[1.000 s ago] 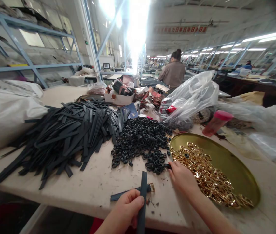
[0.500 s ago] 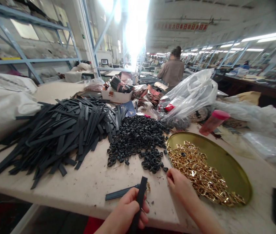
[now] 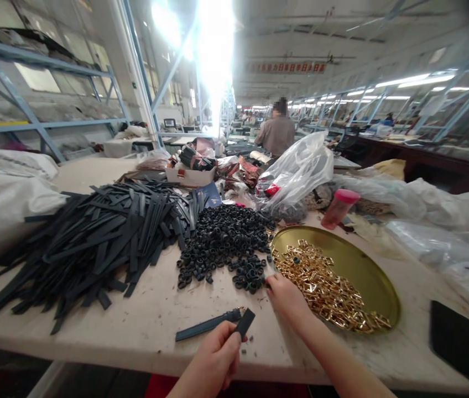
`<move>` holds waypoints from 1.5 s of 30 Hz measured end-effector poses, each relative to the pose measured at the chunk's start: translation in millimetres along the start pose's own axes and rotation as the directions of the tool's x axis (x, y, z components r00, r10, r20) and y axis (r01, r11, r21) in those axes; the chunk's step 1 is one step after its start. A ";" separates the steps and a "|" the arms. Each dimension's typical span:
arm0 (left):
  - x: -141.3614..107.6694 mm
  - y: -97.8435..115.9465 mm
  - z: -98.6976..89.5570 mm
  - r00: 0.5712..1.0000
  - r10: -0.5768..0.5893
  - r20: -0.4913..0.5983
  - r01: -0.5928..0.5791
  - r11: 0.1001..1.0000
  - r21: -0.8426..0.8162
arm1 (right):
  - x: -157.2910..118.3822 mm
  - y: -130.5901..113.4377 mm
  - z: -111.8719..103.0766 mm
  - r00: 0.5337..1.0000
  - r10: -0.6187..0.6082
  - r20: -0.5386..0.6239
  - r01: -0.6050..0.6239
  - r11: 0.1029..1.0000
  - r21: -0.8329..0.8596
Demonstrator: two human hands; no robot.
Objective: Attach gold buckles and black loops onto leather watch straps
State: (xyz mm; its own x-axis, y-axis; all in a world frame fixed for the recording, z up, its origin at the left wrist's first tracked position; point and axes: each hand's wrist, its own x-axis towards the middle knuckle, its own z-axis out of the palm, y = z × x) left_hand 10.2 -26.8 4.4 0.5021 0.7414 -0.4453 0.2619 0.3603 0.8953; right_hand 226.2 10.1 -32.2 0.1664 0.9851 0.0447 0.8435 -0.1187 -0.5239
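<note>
A black strip [image 3: 245,323] is held in my left hand [image 3: 218,354], its end sticking up past my thumb. Behind that hand another dark strip [image 3: 205,326] lies on the table, a bit of gold metal at its right end. My right hand [image 3: 282,293] has its fingertips pinched at the lower right edge of the pile of small black rings [image 3: 230,237]; whatever sits between them is too small to make out. Just right of it stands the gold tray [image 3: 378,276] with many gold buckles [image 3: 326,287].
A large heap of black strips [image 3: 110,237] covers the left side. Further back are a white box [image 3: 191,177], a clear plastic bag [image 3: 301,171] and a pink-lidded container [image 3: 340,209]. A black flat object [image 3: 460,345] lies at right. A person [image 3: 278,132] is beyond the table.
The camera view has shifted. The strip in my left hand is tipped further right and less of it shows. My right fingertips have come to the edge of the ring pile.
</note>
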 end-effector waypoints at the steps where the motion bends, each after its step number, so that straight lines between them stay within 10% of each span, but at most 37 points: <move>1: -1.3 -0.7 -0.1 1.000 0.001 -0.005 -0.001 1.000 0.014 | 1.7 -1.1 0.0 1.000 0.002 0.004 -0.002 0.999 0.033; 8: -4.8 10.5 0.7 0.986 0.148 -0.071 -0.123 0.954 0.274 | -33.5 -27.9 -4.0 0.986 0.023 0.166 -0.097 0.885 0.454; 13: 0.7 17.7 2.9 0.957 0.272 -0.104 -0.167 0.805 0.569 | -64.5 -53.3 2.2 0.901 0.088 0.426 -0.433 0.092 0.897; 17: -0.7 15.3 1.4 0.960 0.260 -0.106 -0.123 0.730 0.672 | -69.1 -55.7 11.5 0.880 0.117 0.459 -0.445 -0.131 0.886; 20: -2.4 13.7 0.7 0.962 0.253 -0.103 -0.112 0.712 0.693 | -69.1 -55.0 17.6 0.897 0.101 0.430 -0.422 -0.086 0.902; 30: -3.5 1.0 3.9 0.949 0.287 -0.127 -0.060 0.564 0.824 | -81.2 -56.5 27.3 0.966 0.148 0.213 -0.258 0.454 0.853; 40: -14.4 2.0 8.2 0.960 0.275 -0.045 -0.173 0.715 0.677 | -91.3 -56.8 23.9 0.898 0.180 0.402 -0.424 0.111 0.899; 45: -21.6 6.1 4.6 0.966 0.249 0.064 -0.212 0.631 0.747 | -102.9 -53.9 37.3 0.921 0.173 0.348 -0.377 0.179 0.909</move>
State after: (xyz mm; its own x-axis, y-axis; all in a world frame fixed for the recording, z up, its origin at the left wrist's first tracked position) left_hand 4.8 -43.2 19.3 0.6028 0.7703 -0.2080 0.6743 -0.3524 0.6490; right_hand 144.6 -80.2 -40.3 0.1215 0.9305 -0.3455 -0.3763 -0.2789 -0.8835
